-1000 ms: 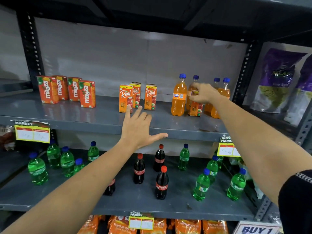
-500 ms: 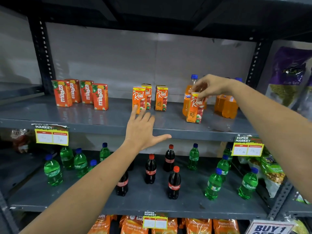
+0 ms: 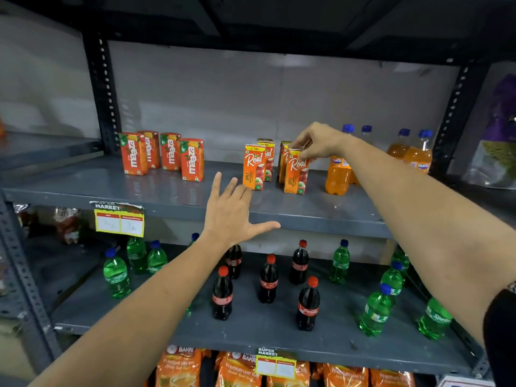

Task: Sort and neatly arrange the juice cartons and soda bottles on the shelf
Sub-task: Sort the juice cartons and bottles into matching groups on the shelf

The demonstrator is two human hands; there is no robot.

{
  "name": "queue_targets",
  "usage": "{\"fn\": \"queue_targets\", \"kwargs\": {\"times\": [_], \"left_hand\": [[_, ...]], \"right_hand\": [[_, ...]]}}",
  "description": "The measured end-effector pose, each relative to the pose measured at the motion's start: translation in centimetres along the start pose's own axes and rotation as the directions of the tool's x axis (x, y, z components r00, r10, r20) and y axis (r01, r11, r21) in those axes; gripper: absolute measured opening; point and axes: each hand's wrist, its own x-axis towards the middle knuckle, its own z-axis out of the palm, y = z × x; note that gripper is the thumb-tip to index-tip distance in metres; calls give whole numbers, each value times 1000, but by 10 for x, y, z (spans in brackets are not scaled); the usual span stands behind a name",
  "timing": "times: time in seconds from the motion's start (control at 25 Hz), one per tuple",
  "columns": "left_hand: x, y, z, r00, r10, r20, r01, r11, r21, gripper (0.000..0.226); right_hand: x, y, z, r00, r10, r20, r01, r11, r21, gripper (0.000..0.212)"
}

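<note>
The right hand's fingers point(image 3: 303, 155) are pinching the top of a Real carton point(image 3: 296, 173), standing it with three other Real cartons point(image 3: 254, 170) on the top shelf point(image 3: 167, 188), at 3 o'clock from four Maaza cartons point(image 3: 163, 153). The left hand point(image 3: 233, 216) is reaching flat and wide, holding nothing. The job is looking about half done: four cola bottles point(image 3: 268, 280) and many green bottles point(image 3: 375, 311) are standing mixed below.

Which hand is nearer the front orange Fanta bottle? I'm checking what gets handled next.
Right. The right hand grips the Real carton just left of the Fanta bottle; the left hand hovers open, lower, further left at the shelf edge.
</note>
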Motion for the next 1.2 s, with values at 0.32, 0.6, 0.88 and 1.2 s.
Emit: {"fn": "queue_targets", "kwargs": {"times": [0.32, 0.6, 0.88, 1.2], "left_hand": [[-16, -29, -3, 996, -91, 24, 90, 995, 31, 118], [-43, -97, -5, 989, -141, 36, 137, 987, 87, 117], [-56, -181, -2, 997, -39, 71, 31, 992, 124, 115], [-57, -236, 15, 995, 100, -19, -99, 993, 59, 103]], "right_hand": [[-4, -12, 9, 982, -70, -174, 55, 994, -90, 36], [25, -106, 35, 886, -275, -373, 250, 961, -117, 29], [97, -185, 95, 986, -167, -24, 163, 980, -113, 47], [132, -225, 110, 996, -84, -33, 89, 979, 182, 39]]}}
